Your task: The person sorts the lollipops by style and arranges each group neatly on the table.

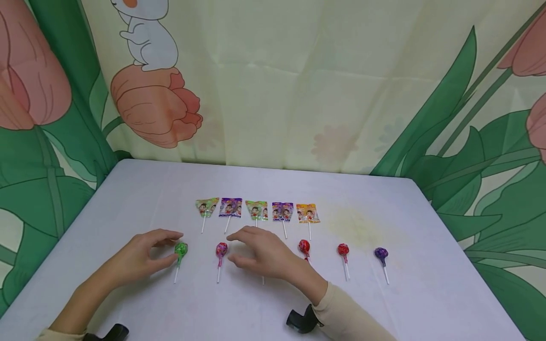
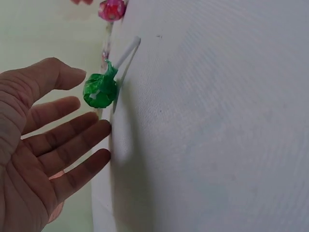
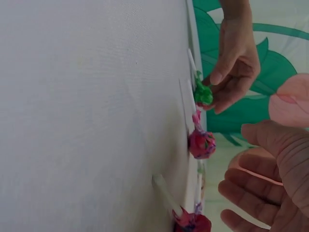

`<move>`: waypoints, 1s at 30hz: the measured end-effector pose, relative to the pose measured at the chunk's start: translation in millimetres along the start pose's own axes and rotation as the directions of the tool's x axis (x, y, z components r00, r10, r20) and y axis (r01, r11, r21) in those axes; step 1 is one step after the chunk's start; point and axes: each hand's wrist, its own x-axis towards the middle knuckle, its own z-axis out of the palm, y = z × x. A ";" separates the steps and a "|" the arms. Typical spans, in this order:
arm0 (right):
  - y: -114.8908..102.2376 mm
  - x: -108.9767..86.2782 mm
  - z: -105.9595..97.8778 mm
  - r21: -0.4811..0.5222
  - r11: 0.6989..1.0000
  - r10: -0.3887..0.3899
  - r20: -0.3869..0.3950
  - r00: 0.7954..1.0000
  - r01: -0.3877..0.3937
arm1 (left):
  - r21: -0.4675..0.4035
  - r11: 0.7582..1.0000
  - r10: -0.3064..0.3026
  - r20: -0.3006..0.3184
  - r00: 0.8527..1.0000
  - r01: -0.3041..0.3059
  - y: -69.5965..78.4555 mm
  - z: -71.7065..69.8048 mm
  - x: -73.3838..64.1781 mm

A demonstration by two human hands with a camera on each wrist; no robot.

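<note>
Head view: the left grip [image 1: 142, 255], spread apart, has the green lollipop [image 1: 181, 249] on the tabletop [image 1: 213, 315] between its tips, touch hard to judge; the right grip [image 1: 266, 252], likewise parted, hangs just beside the pink lollipop [image 1: 221, 249].

Left hand [image 2: 29, 174], fingers [image 2: 77, 145] parted beside a green lollipop [image 2: 100, 92], pink lollipop [image 2: 112, 9] at top edge, white tablecloth [image 2: 212, 125]

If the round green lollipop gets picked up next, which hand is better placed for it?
Left, I'd judge: the left hand is open, close beside the round green lollipop, while the right hand is farther off, with the pink lollipop in between.
</note>
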 end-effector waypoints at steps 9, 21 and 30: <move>-4.1 16.1 12.7 -0.007 0.999 0.037 0.019 0.999 -0.037 | 0.025 0.999 -0.048 0.009 0.999 0.048 4.0 2.0 5.0; -5.3 28.9 23.5 -0.072 0.997 0.032 0.052 0.998 -0.028 | 0.077 0.994 -0.077 0.030 0.997 0.074 5.7 7.0 11.6; -3.3 30.7 24.5 -0.087 0.996 0.035 0.054 0.998 -0.030 | 0.076 0.995 -0.072 0.033 0.997 0.070 5.7 5.7 13.0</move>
